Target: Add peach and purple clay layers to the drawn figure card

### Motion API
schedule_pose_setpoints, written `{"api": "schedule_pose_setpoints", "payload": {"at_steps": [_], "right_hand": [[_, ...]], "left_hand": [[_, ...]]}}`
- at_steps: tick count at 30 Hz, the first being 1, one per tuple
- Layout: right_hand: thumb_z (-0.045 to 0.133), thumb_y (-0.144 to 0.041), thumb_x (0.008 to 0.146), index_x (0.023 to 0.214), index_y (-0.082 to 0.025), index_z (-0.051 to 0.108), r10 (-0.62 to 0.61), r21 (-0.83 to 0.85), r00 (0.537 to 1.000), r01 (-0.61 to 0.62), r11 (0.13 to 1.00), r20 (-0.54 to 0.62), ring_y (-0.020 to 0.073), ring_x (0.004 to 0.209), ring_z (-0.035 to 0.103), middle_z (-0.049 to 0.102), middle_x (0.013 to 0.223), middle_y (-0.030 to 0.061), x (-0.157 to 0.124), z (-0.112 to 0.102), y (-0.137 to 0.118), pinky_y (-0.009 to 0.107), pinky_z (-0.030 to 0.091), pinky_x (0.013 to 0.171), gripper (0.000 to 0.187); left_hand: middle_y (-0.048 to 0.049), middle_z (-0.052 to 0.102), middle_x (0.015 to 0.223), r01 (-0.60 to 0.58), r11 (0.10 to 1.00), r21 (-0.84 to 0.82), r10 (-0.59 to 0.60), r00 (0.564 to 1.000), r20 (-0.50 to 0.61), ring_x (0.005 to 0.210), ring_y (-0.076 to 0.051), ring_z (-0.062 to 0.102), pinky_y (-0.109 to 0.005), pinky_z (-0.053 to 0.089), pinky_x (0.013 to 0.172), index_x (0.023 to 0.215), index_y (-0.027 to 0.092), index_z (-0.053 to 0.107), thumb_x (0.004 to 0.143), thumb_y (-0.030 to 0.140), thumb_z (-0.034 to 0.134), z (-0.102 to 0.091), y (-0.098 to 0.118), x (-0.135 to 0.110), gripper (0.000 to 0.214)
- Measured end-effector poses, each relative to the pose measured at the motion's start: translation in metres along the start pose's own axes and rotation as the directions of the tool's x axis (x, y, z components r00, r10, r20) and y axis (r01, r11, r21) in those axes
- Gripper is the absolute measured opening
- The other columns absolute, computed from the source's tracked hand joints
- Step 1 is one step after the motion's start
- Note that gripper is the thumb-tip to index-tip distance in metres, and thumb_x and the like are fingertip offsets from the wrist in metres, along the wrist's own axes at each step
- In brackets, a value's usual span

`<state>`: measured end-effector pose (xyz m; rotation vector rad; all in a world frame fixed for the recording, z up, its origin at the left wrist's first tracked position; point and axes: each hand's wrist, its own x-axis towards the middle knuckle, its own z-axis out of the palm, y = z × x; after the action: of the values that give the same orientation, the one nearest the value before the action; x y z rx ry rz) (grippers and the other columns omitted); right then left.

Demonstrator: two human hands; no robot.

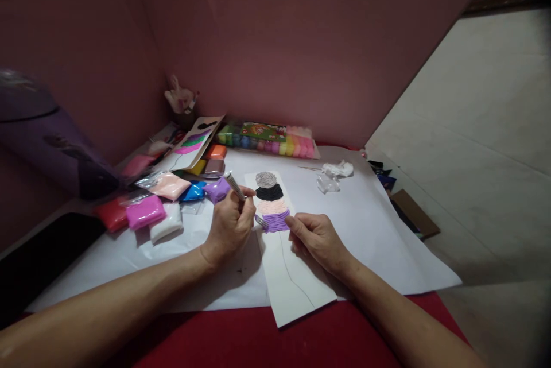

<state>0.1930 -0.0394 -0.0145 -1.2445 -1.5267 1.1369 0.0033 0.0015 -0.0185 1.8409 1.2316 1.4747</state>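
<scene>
My left hand (232, 220) is closed round a slim fork-like tool (235, 185) with a grey patterned handle. Its silvery tip touches the left edge of a purple clay band (276, 221) full of scored lines. That band lies on a long white card (293, 282), below peach, black and grey clay bands; a thin curved line is drawn beneath them. My right hand (316, 239) is closed at the card's right edge, thumb beside the purple clay, the other fingers curled and partly hidden.
Several clay packets (146, 212) lie on the left of the white sheet (379, 230), near another decorated card (196, 141). A long pack of coloured clay (267, 139) sits by the wall. Crumpled clear plastic (338, 170) lies at right; a purple bag-like object (47, 132) stands far left.
</scene>
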Motion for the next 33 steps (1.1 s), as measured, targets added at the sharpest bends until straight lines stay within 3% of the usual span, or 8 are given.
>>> {"api": "schedule_pose_setpoints", "payload": {"at_steps": [12, 27, 33], "right_hand": [[0.057, -0.057, 0.088, 0.055, -0.018, 0.054, -0.006, -0.022, 1.000, 0.006, 1.000, -0.004, 0.0098, 0.041, 0.049, 0.051, 0.044, -0.0019, -0.0004, -0.0001, -0.0008, 0.023, 0.040, 0.043, 0.051], [0.057, -0.057, 0.088, 0.056, -0.018, 0.054, 0.003, -0.015, 1.000, -0.003, 1.000, -0.001, 0.0108, 0.042, 0.051, 0.051, 0.044, -0.0020, -0.0009, -0.0005, -0.0002, 0.024, 0.041, 0.045, 0.051], [0.057, -0.057, 0.088, 0.056, -0.018, 0.054, -0.004, -0.011, 1.000, 0.004, 1.000, 0.002, 0.0099, 0.041, 0.049, 0.050, 0.044, -0.0020, -0.0007, -0.0005, 0.0005, 0.024, 0.040, 0.045, 0.051]], "left_hand": [[0.0057, 0.049, 0.053, 0.080, 0.997, 0.005, -0.080, 0.997, 0.015, 0.046, -0.012, 0.048, -0.026, 0.039, 0.050, 0.091, 0.017, 0.057, 0.085, 0.023, 0.048, -0.0005, 0.0039, 0.0020, 0.012], [0.0058, 0.049, 0.053, 0.038, 0.994, 0.101, -0.032, 0.997, -0.066, 0.046, -0.012, 0.047, -0.026, 0.037, 0.051, 0.088, 0.018, 0.058, 0.083, 0.021, 0.048, -0.0018, 0.0031, 0.0047, 0.012], [0.0066, 0.049, 0.054, 0.024, 0.998, 0.051, -0.020, 0.998, -0.068, 0.046, -0.012, 0.049, -0.026, 0.040, 0.054, 0.091, 0.019, 0.057, 0.085, 0.022, 0.047, -0.0016, -0.0002, 0.0034, 0.011]]}}
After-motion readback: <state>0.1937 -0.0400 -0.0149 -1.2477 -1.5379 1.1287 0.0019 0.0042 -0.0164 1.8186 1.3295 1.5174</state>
